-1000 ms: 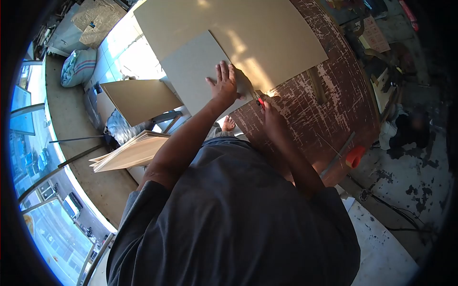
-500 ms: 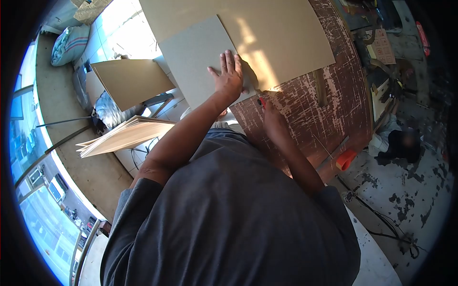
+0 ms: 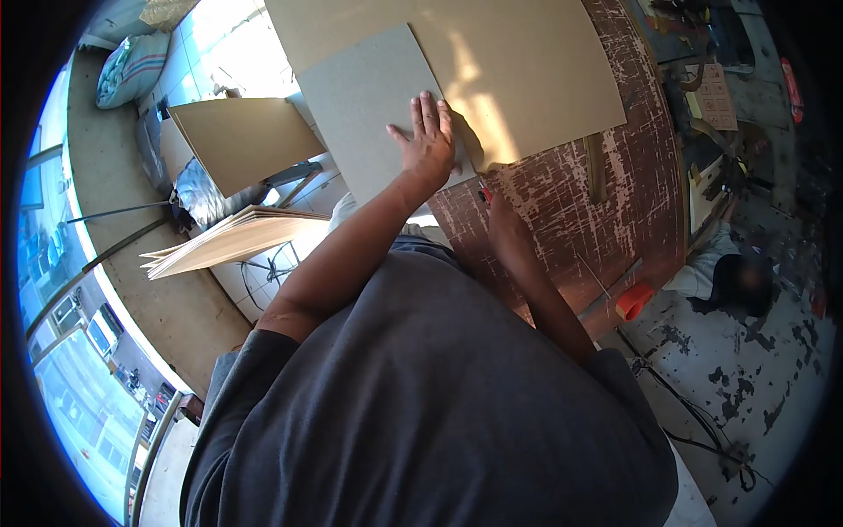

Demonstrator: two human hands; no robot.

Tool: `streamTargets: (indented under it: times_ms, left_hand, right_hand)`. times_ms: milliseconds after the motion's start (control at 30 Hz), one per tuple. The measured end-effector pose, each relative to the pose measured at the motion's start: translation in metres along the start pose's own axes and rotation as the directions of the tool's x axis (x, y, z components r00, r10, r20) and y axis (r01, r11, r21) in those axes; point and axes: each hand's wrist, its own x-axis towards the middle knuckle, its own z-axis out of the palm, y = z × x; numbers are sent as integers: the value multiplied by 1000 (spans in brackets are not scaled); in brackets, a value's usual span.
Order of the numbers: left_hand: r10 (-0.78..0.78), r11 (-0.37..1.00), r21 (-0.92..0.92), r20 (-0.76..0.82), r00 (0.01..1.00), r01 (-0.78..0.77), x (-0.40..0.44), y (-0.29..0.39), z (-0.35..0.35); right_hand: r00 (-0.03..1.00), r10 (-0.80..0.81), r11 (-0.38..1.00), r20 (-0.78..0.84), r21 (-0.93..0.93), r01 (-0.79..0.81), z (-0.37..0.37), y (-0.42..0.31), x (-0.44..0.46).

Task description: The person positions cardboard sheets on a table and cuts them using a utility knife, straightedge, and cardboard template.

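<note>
My left hand [image 3: 428, 147] lies flat with its fingers spread on a grey board [image 3: 360, 105]. That board rests on a larger tan board [image 3: 549, 79], near its left side. My right hand [image 3: 503, 218] is closed around a red utility knife [image 3: 484, 192], whose tip is just off the near corner of the grey board. My fingers partly hide the knife. Beneath the boards is a worn red-brown table [image 3: 562, 237] covered in scratches.
A strip [image 3: 597, 171] lies by the tan board's near edge. An orange-red ring [image 3: 634, 302] sits at the table's right edge. Leaning panels [image 3: 241, 140] and a stack of thin sheets [image 3: 233, 241] stand to the left. Cables [image 3: 702, 408] trail at lower right.
My right hand has drawn the knife slightly toward my body, away from the grey board's near edge. My left hand stays pressed on the board. The camera view has shifted a little.
</note>
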Motion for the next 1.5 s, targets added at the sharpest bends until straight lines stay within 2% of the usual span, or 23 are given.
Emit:
streamTargets:
  times_ms: [67, 167, 233, 367, 433, 467, 533, 633, 1100, 1167, 1233, 1500]
  left_hand:
    - [5, 1000, -7, -9, 1000, -5, -3, -1, 3]
    - [12, 1000, -7, -33, 999, -12, -2, 0, -2]
    - [-11, 1000, 2, 30, 999, 11, -1, 2, -6]
    - [5, 1000, 7, 3, 1000, -5, -2, 1, -3]
    - [6, 1000, 8, 8, 1000, -6, -2, 1, -5]
    - [2, 1000, 5, 16, 1000, -3, -2, 1, -5]
    - [7, 1000, 8, 10, 1000, -7, -3, 1, -4]
    - [9, 1000, 3, 6, 1000, -9, -1, 3, -6]
    - [-4, 1000, -9, 11, 1000, 4, -1, 1, 0]
    - [0, 1000, -28, -18, 1000, 0, -1, 2, 1]
    - [3, 999, -37, -7, 1000, -3, -2, 2, 4]
    - [-11, 999, -44, 17, 1000, 12, -1, 2, -1]
  right_hand:
    - [1000, -7, 1000, 19, 2, 7, 0, 0, -7]
    - [998, -18, 995, -59, 93, 24, 0, 0, -13]
    - [997, 75, 990, 28, 120, -77, -1, -1, -9]
    - [997, 70, 993, 42, 95, -74, -6, 8, -11]
    - [996, -85, 993, -25, 75, 86, -10, 10, -10]
    - [996, -84, 993, -29, 77, 86, -10, 9, -8]
    - [982, -110, 989, -151, 83, 123, -15, 1, -10]
    - [978, -122, 990, -171, 44, 131, -8, 0, -2]
    - [998, 23, 1000, 58, -6, -23, -8, -4, 11]
    - [996, 56, 998, 70, -4, -55, -4, 0, 11]
    - [997, 10, 997, 78, 73, -16, -12, -3, 6]
    - [1000, 12, 998, 29, 67, -14, -3, 6, -1]
